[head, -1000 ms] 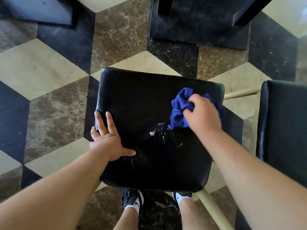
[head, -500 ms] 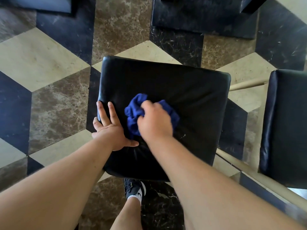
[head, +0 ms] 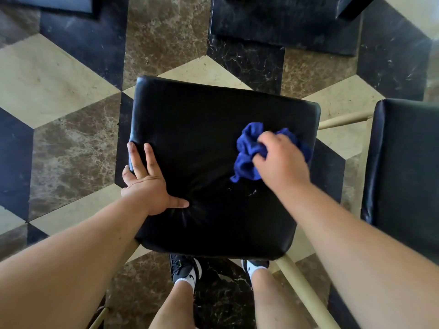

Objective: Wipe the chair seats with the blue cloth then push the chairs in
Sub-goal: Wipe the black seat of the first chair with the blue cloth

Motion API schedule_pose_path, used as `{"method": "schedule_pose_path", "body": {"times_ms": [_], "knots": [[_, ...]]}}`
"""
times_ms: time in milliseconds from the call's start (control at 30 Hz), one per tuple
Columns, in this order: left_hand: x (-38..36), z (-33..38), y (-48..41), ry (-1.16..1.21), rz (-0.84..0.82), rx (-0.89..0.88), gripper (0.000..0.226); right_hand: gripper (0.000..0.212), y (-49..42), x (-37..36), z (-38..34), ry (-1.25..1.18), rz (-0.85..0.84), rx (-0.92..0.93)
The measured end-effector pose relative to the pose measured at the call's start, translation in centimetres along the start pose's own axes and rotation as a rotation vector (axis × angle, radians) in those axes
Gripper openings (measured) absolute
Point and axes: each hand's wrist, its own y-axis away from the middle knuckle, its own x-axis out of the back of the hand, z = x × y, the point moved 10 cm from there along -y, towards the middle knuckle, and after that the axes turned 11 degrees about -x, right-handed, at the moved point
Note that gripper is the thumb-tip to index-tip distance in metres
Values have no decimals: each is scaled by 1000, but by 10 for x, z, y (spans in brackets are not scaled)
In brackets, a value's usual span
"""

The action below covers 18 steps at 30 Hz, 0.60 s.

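Note:
A black padded chair seat (head: pixel 202 119) fills the middle of the view, on pale wooden legs. My right hand (head: pixel 281 162) is shut on a crumpled blue cloth (head: pixel 247 150) and presses it on the seat's right half. A few small white specks lie on the seat just below the cloth. My left hand (head: pixel 148 184) rests flat on the seat's left edge, fingers spread, thumb pointing right, holding nothing.
A second black chair seat (head: pixel 403 167) stands close on the right. Dark table legs and a black base (head: pixel 285 22) stand on the floor ahead. The floor is patterned marble in cream, brown and black. My feet in black shoes (head: pixel 187 269) are under the seat's near edge.
My right hand swept the cloth from the seat's right side to the left beside my left hand, then back to the right. The white smear has shrunk to specks. My left hand stayed.

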Motion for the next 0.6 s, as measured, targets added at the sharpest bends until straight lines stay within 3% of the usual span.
{"method": "schedule_pose_path", "body": {"times_ms": [200, 300, 400, 600], "knots": [[-1, -4, -1, 1, 15, -4, 177, 21, -16, 25, 42, 2, 202, -174], [-3, -5, -4, 1, 16, -4, 179, 22, 13, 0, 11, 21, 133, -112], [-4, -8, -6, -3, 27, 11, 181, 23, 55, -40, -33, 58, -27, 44], [-7, -14, -13, 19, 68, 3, 177, 27, 152, -107, -88, 195, -331, 568]]}}
